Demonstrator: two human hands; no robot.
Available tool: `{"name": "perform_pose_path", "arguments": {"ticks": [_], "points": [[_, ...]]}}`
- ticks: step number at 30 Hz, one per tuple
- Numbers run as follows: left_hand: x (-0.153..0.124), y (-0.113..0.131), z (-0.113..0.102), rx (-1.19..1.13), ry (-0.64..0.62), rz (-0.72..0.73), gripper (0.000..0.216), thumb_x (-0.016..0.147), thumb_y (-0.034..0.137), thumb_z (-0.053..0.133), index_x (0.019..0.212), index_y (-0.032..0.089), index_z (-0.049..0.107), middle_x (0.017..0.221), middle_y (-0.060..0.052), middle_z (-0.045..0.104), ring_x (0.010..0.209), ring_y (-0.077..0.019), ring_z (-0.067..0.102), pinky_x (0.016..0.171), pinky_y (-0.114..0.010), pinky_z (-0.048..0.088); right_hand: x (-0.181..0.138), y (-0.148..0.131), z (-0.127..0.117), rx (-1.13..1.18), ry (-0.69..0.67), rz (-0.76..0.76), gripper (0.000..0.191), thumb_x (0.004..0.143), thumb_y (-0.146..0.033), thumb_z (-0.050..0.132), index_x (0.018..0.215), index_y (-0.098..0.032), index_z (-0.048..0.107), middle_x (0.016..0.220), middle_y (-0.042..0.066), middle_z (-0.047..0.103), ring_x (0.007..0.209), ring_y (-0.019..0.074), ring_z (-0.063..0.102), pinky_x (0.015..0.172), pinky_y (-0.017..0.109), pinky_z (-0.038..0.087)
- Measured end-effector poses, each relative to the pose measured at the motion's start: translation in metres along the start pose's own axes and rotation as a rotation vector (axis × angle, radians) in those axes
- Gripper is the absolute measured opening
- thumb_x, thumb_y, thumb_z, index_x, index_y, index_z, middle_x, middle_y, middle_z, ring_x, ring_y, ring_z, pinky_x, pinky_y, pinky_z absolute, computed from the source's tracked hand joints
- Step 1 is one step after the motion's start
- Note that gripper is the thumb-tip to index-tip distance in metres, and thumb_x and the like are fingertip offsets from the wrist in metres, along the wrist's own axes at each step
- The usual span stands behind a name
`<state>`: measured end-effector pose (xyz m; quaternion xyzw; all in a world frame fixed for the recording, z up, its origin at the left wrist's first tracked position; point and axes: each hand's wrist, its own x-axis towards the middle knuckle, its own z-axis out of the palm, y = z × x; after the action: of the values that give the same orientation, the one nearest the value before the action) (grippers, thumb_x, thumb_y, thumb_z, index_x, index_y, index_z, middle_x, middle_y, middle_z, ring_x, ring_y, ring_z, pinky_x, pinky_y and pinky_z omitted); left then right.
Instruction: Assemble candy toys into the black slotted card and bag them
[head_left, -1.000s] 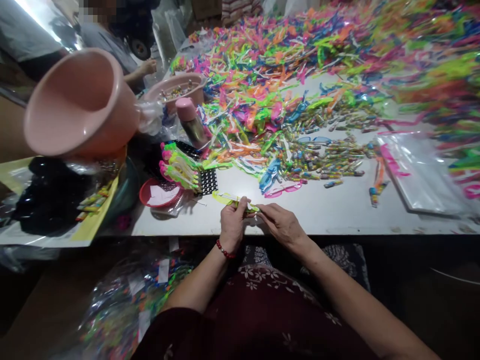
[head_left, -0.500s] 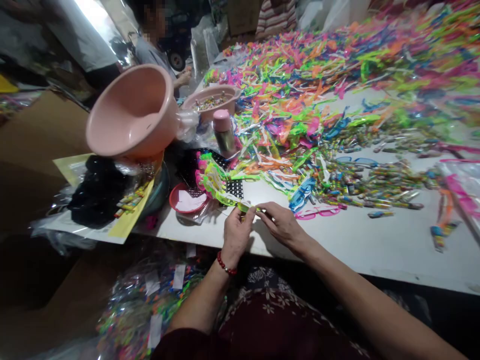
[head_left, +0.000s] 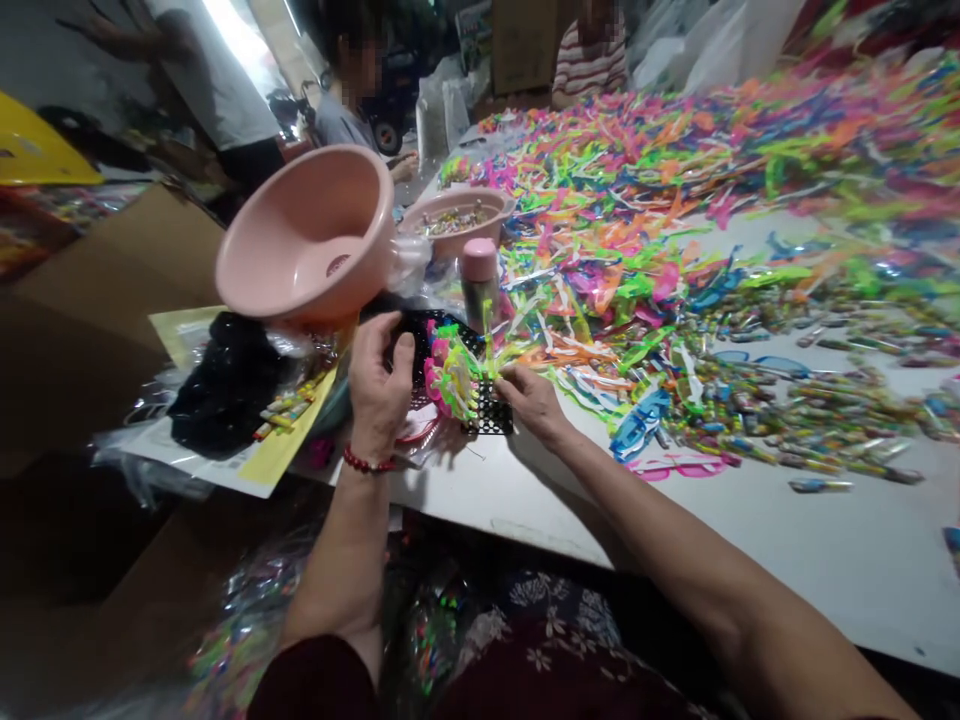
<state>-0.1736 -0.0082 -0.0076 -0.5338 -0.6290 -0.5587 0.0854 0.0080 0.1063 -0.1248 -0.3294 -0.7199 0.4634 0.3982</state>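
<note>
My left hand (head_left: pixel 381 372), a red bead bracelet at its wrist, is raised with fingers apart and nothing in it. It hovers left of a row of pink, green and yellow plastic toy glasses (head_left: pixel 450 375) standing at a black perforated rack (head_left: pixel 493 408). At the rack's right end, my right hand (head_left: pixel 531 402) pinches yellow-green toy glasses, one thin strip (head_left: pixel 487 335) of which points upward. Behind my left hand, a small red bowl (head_left: pixel 426 432) with white paper slips is partly hidden.
A large pink basin (head_left: pixel 300 230) leans at the left, near a smaller pink basin (head_left: pixel 457 240) and a pink-capped flask (head_left: pixel 480 280). Loose toy glasses (head_left: pixel 675 190) and small wrapped tubes (head_left: pixel 802 425) spread across the white table (head_left: pixel 720 540). Other people are behind.
Both hands were together on the yellow-green glasses nearer the table's front edge. My left hand has let go and moved left and up; my right hand has carried the glasses to the rack.
</note>
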Motion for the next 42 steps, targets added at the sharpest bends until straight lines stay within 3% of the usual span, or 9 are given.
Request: {"name": "perform_pose_path", "arguments": {"ticks": [5,10,18,24,34,42], "points": [[0.028,-0.016,0.013,-0.049,-0.383,0.134,0.055,0.101,0.055,0.035,0.137,0.020,0.056,0.147,-0.011,0.052,0.143,-0.0241,0.041,0.123,-0.046,0.027,0.007,0.006,0.009,-0.138,-0.002,-0.041,0.017,0.088,-0.035,0.055,0.085,-0.020,0.064,0.078,0.003,0.068,0.073,0.0189,0.059,0.070,0.030,0.045],[0.023,-0.015,0.024,-0.046,-0.578,0.130,0.062,0.103,0.056,0.023,0.141,0.019,0.054,0.146,-0.011,0.054,0.139,-0.0227,0.045,0.121,-0.043,0.031,0.013,0.011,0.012,-0.213,-0.045,-0.090,0.017,0.090,-0.033,0.054,0.084,-0.020,0.062,0.078,0.003,0.065,0.071,0.0180,0.056,0.068,0.029,0.043],[0.022,-0.015,0.027,-0.003,-0.635,0.202,0.063,0.102,0.057,0.023,0.144,0.019,0.052,0.144,-0.011,0.054,0.136,-0.0224,0.044,0.120,-0.042,0.030,0.021,0.012,0.013,-0.332,-0.101,-0.162,0.016,0.091,-0.029,0.055,0.077,-0.021,0.058,0.075,0.002,0.062,0.071,0.0172,0.053,0.067,0.027,0.040],[0.023,-0.018,0.030,0.000,-0.635,0.222,0.065,0.102,0.058,0.024,0.144,0.017,0.052,0.142,-0.013,0.053,0.135,-0.0241,0.043,0.119,-0.045,0.030,0.023,0.014,0.014,-0.302,-0.077,-0.165,0.012,0.090,-0.029,0.057,0.082,-0.020,0.060,0.079,0.003,0.064,0.074,0.0178,0.056,0.070,0.028,0.042],[0.020,-0.023,0.034,-0.010,-0.614,0.245,0.069,0.101,0.061,0.024,0.144,0.016,0.052,0.144,-0.014,0.053,0.137,-0.0242,0.043,0.120,-0.044,0.029,0.033,0.012,0.005,-0.442,-0.176,-0.192,0.014,0.088,-0.022,0.059,0.074,-0.020,0.055,0.071,0.001,0.060,0.066,0.0162,0.052,0.063,0.026,0.035],[0.022,-0.023,0.032,-0.002,-0.668,0.255,0.062,0.102,0.056,0.027,0.145,0.017,0.050,0.152,-0.013,0.048,0.146,-0.0234,0.035,0.124,-0.047,0.026,0.037,-0.004,0.014,-0.617,-0.230,-0.108,0.013,0.090,-0.020,0.060,0.077,-0.019,0.063,0.071,0.004,0.066,0.064,0.0177,0.053,0.059,0.027,0.030]]}}
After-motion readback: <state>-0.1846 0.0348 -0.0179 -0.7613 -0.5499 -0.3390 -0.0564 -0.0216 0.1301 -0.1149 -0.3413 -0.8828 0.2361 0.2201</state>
